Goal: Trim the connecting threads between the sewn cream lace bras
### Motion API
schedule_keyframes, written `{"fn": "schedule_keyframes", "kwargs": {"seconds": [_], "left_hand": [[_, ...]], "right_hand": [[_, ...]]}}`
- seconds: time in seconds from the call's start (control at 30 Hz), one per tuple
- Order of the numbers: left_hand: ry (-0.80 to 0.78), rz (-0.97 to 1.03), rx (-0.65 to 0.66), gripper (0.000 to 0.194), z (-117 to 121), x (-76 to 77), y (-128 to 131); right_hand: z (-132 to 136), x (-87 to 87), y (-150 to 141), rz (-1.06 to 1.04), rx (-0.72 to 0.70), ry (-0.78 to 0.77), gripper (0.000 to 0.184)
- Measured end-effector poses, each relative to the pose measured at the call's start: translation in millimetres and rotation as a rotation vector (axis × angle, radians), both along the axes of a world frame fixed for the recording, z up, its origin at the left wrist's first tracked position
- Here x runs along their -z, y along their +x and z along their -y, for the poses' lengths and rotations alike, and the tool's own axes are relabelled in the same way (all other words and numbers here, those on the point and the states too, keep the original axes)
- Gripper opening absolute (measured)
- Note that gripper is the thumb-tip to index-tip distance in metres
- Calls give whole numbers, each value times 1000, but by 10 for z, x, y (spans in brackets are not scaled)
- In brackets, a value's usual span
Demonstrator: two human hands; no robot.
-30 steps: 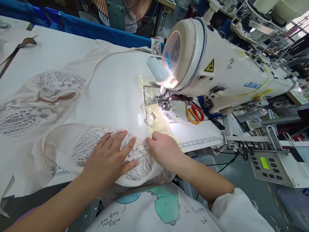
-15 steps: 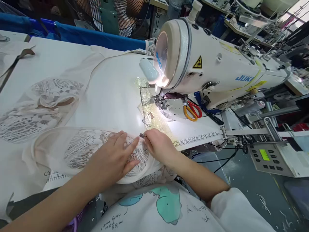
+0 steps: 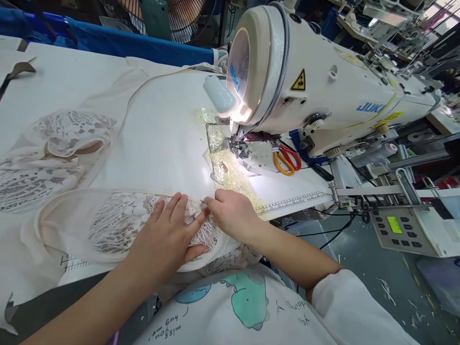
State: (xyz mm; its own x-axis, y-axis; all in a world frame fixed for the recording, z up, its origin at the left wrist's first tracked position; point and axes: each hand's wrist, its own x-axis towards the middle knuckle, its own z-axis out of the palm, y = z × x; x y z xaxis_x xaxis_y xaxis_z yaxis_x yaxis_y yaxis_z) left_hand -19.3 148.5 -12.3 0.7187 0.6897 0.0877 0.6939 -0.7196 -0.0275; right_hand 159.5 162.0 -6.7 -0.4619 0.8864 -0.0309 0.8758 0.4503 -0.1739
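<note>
An off-white lace garment (image 3: 118,218) with sheer mesh edges lies flat along the front of the table. My left hand (image 3: 168,230) rests on the lace, fingers spread, pressing it down. Close beside its index fingertip, my right hand (image 3: 230,213) is closed in a pinch at the garment's upper edge. A small grey metal piece (image 3: 202,201) pokes out from the pinched fingers; most of it is hidden, so its kind cannot be made out. More lace pieces of the same cloth (image 3: 72,143) lie to the left.
A white sewing machine (image 3: 287,86) stands ahead on the right, its lamp lit over the needle area. Scissors with orange and red handles (image 3: 287,160) lie by its bed. A ruler strip (image 3: 293,203) runs along the table edge. A control panel (image 3: 402,230) sits right; a fan (image 3: 154,19) stands behind.
My right hand has shifted slightly left along the edge toward the left index finger, and the metal piece is now mostly covered. The left hand stays flat on the lace. The view has tilted slightly.
</note>
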Motion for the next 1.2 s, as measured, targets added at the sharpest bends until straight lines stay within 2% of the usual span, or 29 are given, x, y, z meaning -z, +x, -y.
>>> {"fn": "schedule_keyframes", "kwargs": {"seconds": [0.23,0.33,0.43,0.53,0.67,0.8,0.93,1.07,1.2], "left_hand": [[12,31,16,65,-5,21,7],[10,43,3,63,-45,15,-36],[70,84,-15,48,-119,3,-68],[110,130,47,38,-165,0,-33],[100,113,67,51,-120,17,71],[9,89,21,52,-42,30,105],[16,65,19,54,-18,36,87],[-5,65,5,55,-22,37,87],[22,61,17,58,-25,33,100]], "right_hand": [[175,-192,242,85,47,-117,17],[217,-251,325,78,106,-107,20],[208,-239,336,16,150,-76,23],[151,-163,274,-58,149,-47,25],[33,-54,152,-96,144,-11,25],[-62,1,50,-72,90,5,20],[-105,27,-21,-40,45,22,19],[-111,16,-27,-16,13,-6,14],[-69,-73,67,12,-6,-58,11]]}}
